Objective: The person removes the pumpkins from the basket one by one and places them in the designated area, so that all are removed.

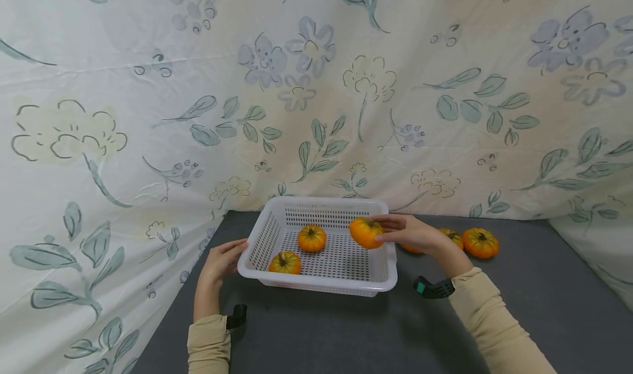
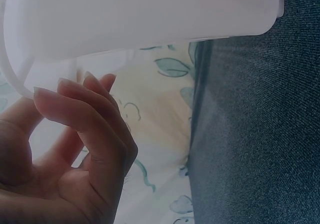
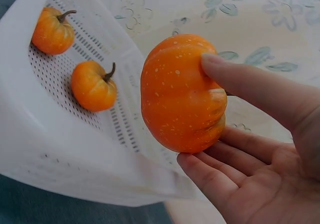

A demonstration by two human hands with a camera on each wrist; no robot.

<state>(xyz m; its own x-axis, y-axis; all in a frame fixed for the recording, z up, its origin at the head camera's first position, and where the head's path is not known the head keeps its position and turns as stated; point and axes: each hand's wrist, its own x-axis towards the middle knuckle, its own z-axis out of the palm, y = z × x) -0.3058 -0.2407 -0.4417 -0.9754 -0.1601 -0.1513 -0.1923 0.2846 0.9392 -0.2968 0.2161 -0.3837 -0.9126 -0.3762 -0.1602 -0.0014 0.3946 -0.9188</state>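
A white plastic basket (image 1: pixel 321 283) with slotted walls sits on the dark table. Two small orange pumpkins lie inside it: one pumpkin (image 1: pixel 311 238) near the middle, another pumpkin (image 1: pixel 284 263) by the front left. My right hand (image 1: pixel 412 234) holds a third pumpkin (image 1: pixel 365 232) over the basket's right side; the right wrist view shows thumb and fingers gripping this pumpkin (image 3: pixel 180 94), above the basket floor. At the basket's left end, my left hand (image 1: pixel 222 261) holds the rim. In the left wrist view, bent fingers (image 2: pixel 85 109) meet the basket rim (image 2: pixel 15 79).
To the right of the basket, more pumpkins (image 1: pixel 479 243) lie on the table (image 1: pixel 341 330), partly hidden behind my right hand and forearm. A flower-patterned cloth (image 1: pixel 316 116) hangs along the back and left edges of the table.
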